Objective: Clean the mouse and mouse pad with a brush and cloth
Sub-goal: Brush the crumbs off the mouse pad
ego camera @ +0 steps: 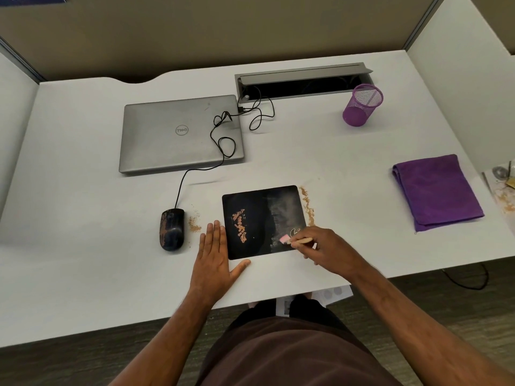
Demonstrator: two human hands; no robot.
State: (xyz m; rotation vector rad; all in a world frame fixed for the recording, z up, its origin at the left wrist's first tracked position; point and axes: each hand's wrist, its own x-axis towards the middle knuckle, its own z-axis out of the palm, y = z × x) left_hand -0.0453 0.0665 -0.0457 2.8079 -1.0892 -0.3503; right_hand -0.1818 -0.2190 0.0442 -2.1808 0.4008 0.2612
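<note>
Head view: purple mesh pen cup (361,105) (contents unclear) beside cable tray (302,79).

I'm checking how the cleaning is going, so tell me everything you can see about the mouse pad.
The mouse pad is a thin black rectangle with rounded corners, lying flat on the white desk. Orange-brown crumbs sit on its left part; its right part looks smeared grey. The left hand lies flat at its near-left corner. The right hand holds a small brush on its near-right area. More crumbs lie beside its right edge.
</note>
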